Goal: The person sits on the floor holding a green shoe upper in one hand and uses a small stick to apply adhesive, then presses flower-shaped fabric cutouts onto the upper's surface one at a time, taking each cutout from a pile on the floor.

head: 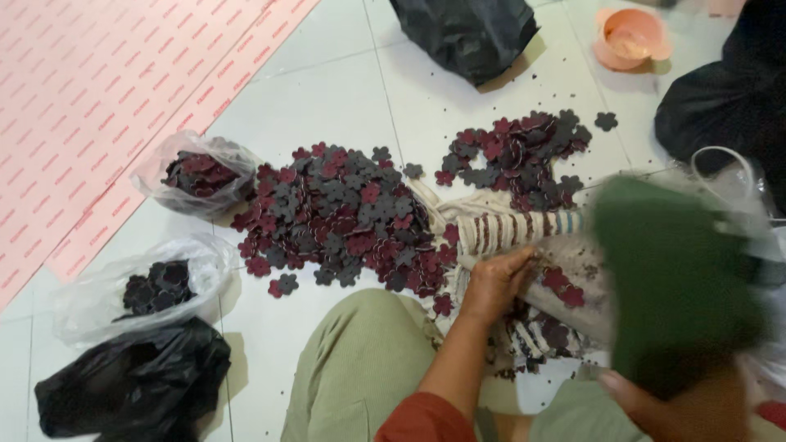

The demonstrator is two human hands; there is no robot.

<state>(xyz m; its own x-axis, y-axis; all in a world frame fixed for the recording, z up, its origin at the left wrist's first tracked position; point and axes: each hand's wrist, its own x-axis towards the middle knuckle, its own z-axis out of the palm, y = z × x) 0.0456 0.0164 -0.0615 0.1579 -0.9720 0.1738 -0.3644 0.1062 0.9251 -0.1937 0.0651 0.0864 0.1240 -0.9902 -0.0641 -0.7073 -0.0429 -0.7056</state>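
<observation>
On the tiled floor (pixel 327 65), the left hand (pixel 495 282) presses curled fingers on a striped cloth (pixel 512 229) strewn with flower-shaped cutouts (pixel 344 217); the right hand (pixel 655 401) grips a blurred green sheet (pixel 675 278). A tug could scatter pieces. Left of the fingers, clear bags (pixel 196 173) hold sorted cutouts.

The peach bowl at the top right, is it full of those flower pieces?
No, the peach bowl looks empty; the flower pieces lie heaped on the white floor.
</observation>
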